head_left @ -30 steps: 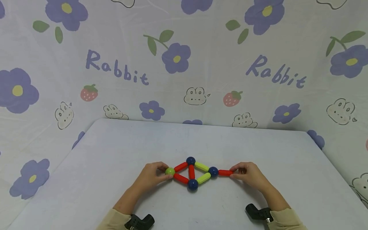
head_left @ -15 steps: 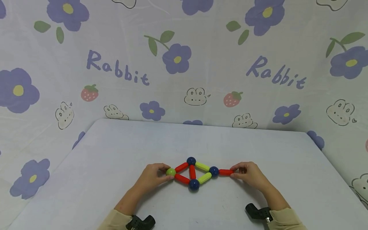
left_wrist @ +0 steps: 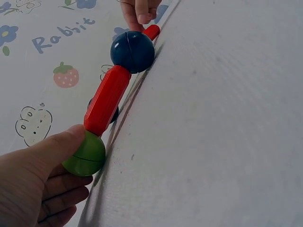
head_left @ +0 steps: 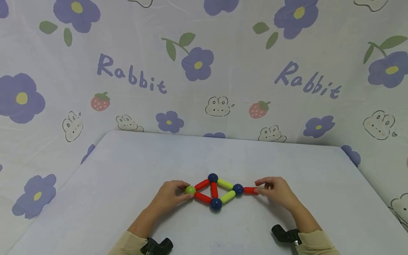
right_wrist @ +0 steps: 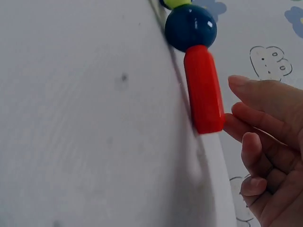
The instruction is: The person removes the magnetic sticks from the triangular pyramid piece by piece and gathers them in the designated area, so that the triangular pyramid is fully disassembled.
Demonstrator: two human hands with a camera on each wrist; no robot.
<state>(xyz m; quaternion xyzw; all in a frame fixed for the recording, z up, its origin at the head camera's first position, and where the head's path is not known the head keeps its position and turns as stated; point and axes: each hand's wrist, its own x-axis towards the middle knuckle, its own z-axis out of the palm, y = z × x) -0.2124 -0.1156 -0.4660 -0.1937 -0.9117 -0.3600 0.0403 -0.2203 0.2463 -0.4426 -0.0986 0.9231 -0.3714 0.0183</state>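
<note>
end stick joined, right hand unclasped beside it

at the bottom of the frame, tan sleeves [head_left: 313, 242] and black wrist mounts [head_left: 157, 246] come first. beyond them, at lower centre, a diamond of balls and sticks [head_left: 214, 190] lies on the white surface [head_left: 191, 152]. its nearest piece is a blue ball [head_left: 216, 204], which two red sticks and a lime stick [head_left: 228, 196] meet. left of centre, the left hand [head_left: 169, 196] pinches the green ball [head_left: 190, 190] at the diamond's left corner.

at the opposite corner, another blue ball [head_left: 238, 189] carries the end stick [head_left: 250, 191], red and pointing right. the right hand [head_left: 278, 189] grips nothing: thumb and fingers stand apart, one fingertip by the stick's free end; whether it touches, i cannot tell.

the step in hand seems to be setting that stick on its ball, and it looks all but done. the next move calls for drawing the right hand clear without a nudge, with the left pinch steadying the rest, since such joints could swivel.

a little farther sits the third blue ball [head_left: 213, 177]; across the top hangs a cloth [head_left: 191, 102] with flowers and rabbits.
</note>
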